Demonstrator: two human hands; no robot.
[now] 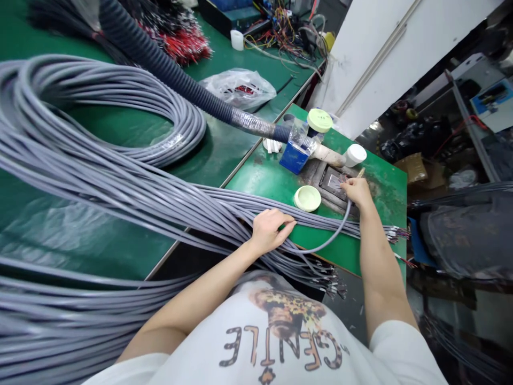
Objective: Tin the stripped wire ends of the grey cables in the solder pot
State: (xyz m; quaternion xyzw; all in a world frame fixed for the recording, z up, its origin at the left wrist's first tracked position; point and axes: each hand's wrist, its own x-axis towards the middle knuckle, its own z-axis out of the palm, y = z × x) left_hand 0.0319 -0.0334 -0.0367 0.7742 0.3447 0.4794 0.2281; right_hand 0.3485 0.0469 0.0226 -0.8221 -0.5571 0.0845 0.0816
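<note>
My right hand [357, 191] pinches a grey cable [334, 235] close to its end. Thin bared wires fan out from that end over a small square pot with a shiny grey surface [333, 181], which looks like a solder pot. From there the cable curves down and left to the bundle. My left hand [270, 231] lies on the bundle of grey cables [224, 214], its fingers curled over them and the thumb near the fingertips. What sits under the palm is hidden. An open round tub [307, 198] stands between my hands, left of the pot.
A ribbed dark hose [180, 80] runs across the table to a pale nozzle [326, 155] by the pot. Around it stand a blue box [294, 158], a lidded tub [319, 120] and a white cup [355, 155]. More grey cables [80, 310] hang at the lower left.
</note>
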